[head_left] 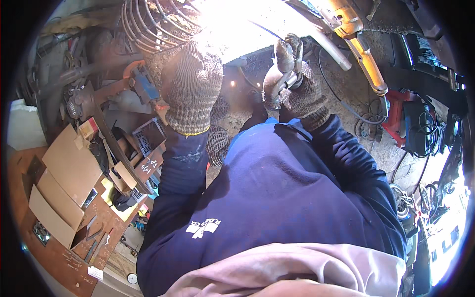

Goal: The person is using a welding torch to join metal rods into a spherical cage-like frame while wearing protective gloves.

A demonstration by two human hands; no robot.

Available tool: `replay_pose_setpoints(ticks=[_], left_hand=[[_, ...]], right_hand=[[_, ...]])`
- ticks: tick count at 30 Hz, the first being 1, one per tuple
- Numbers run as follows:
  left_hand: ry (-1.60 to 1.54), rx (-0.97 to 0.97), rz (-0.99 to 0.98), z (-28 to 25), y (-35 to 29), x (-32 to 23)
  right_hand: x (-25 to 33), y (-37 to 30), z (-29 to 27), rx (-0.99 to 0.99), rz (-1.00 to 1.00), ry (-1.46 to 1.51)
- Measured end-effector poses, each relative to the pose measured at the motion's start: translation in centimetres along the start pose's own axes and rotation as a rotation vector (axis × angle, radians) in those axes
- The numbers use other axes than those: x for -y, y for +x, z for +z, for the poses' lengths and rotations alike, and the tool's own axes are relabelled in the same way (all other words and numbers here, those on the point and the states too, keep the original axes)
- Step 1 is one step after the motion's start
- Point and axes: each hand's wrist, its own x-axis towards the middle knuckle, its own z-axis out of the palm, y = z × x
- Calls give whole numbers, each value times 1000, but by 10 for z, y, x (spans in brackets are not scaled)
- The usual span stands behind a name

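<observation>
My right hand [307,94], in a grey knitted glove, is closed around an electrode holder [284,81]. A thin welding rod [267,30] runs from its jaw toward the upper left, into a white glare. My left hand [193,86], in a matching glove with a yellow cuff edge, is raised at the glare's lower left, back of the hand showing. Its fingers are lost in the brightness, so any hold is hidden. Beside it, curved metal rods like a large coil [153,24] stand at the top. The workpiece under the glare cannot be made out.
A yellow corded power tool [363,57] lies at the upper right, near a pale pipe [331,49]. A blue and orange clamp-like tool [144,86] is left of my left hand. An open cardboard box [69,173] stands on the brown table [54,267]. A cable [329,81] curves down at right.
</observation>
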Motion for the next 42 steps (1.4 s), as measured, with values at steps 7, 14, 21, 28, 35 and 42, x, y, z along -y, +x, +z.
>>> replay_pose_setpoints(ticks=[7,14,21,28,35,42], left_hand=[[-31,75,-50,-4,4,-8],[-161,-57,71,5,11,-9],[-215,-113,117,16,7,3],[-143,-90,224,15,7,7],[-129,-90,196,12,7,4],[-63,-74,128,9,2,6]], right_hand=[[-24,-4,-7,70,-13,-25],[-3,-4,1,-99,89,438],[4,1,0,20,247,369],[-18,-5,4,8,228,141],[-22,-2,11,-108,95,34],[-15,-7,7,-92,52,36]])
